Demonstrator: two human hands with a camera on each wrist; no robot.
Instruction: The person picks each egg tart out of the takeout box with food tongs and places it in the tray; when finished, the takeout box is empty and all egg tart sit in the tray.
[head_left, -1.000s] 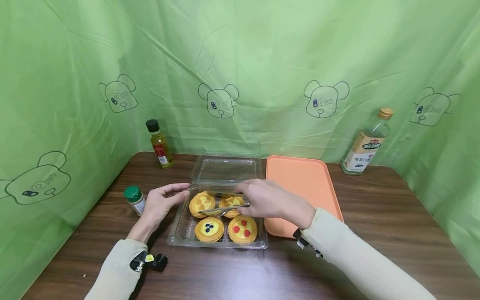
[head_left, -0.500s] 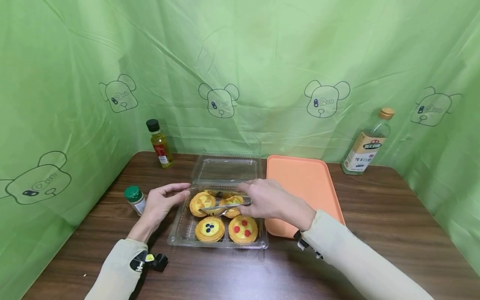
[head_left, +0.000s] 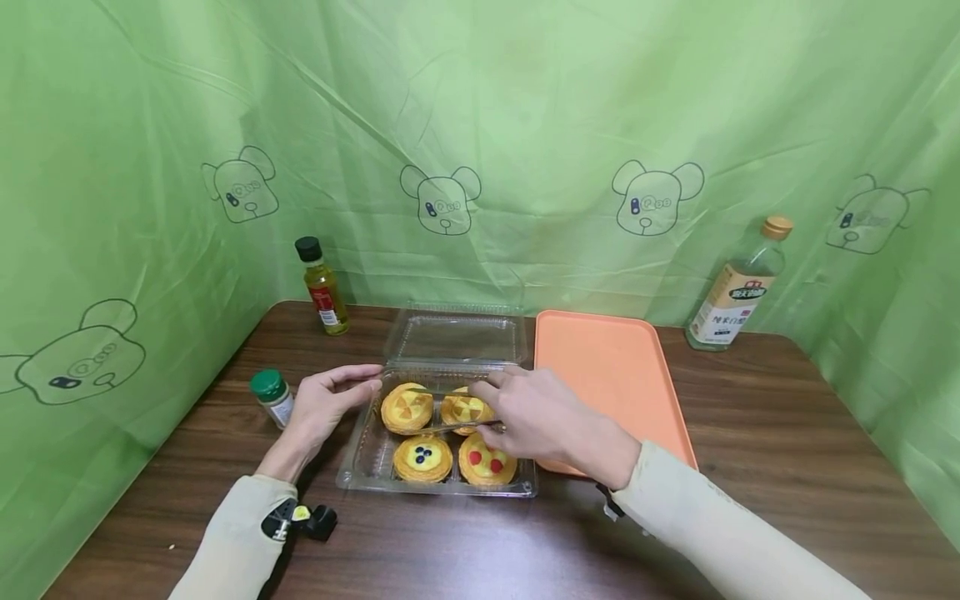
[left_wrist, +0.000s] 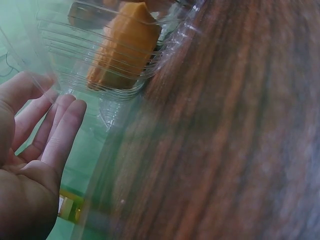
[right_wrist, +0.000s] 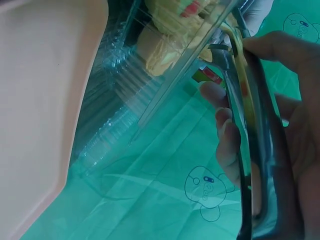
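Observation:
My left hand [head_left: 322, 408] pinches the back left corner of a clear plastic container [head_left: 375, 475], thumb and index finger at its rim. Four would be too exact a tally, so: several egg tarts sit inside, one topped with blueberries [head_left: 422, 457], another with red pieces [head_left: 487, 460]. In my right hand [head_left: 543, 417] are metal tongs [right_wrist: 267, 150], held from the right side over the container. Their spread arms run leftward, one behind and one in front of the back row, with the tips around the back left tart [head_left: 407, 407].
The container's lid [head_left: 457, 337] lies folded back behind it. An orange tray [head_left: 600, 358] is right of the container. A green-capped jar [head_left: 273, 398] stands by my left hand, an oil bottle [head_left: 324, 292] at the back left, a vinegar bottle [head_left: 731, 300] at the back right.
The tongs' arms have spread wider, their front arm moving off the back left tart toward me. My right hand has come slightly nearer and to the right. The left hand holds its place.

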